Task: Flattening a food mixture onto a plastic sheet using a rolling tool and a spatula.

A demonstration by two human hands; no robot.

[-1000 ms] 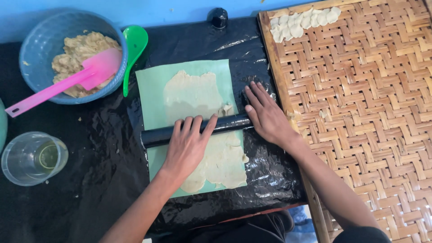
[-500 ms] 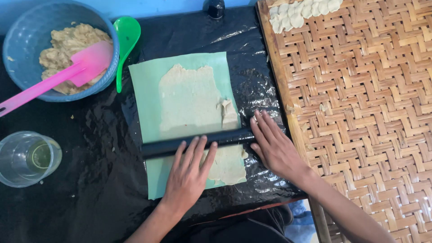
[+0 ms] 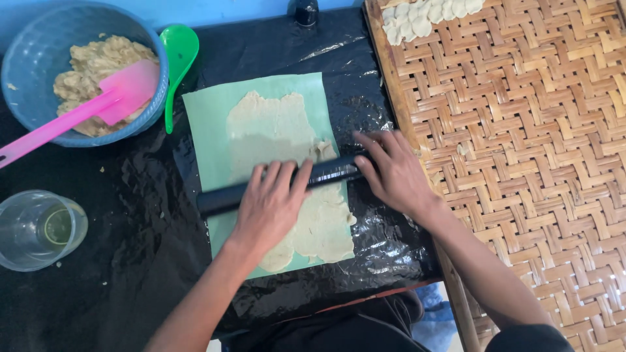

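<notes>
Both hands lie flat on a black rolling pin in the middle of the frame. The left hand presses with open palm and spread fingers on the middle of the pin, and the right hand rests open on its right end; neither hand closes around it. The pin looks stiff, smooth and probably a little slippery, so it seems better to push it with flat palms than to grasp it. Under the pin lies a thin sheet of pale dough on a light green mat. The dough seems soft, sticky and easy to tear; its edges are ragged. The mat lies on a counter covered with shiny black plastic. At the upper left stands a blue bowl with more dough and a pink spatula, and a green spoon is just beside it. At the lower left stands a clear glass. A woven bamboo tray fills the right side.
</notes>
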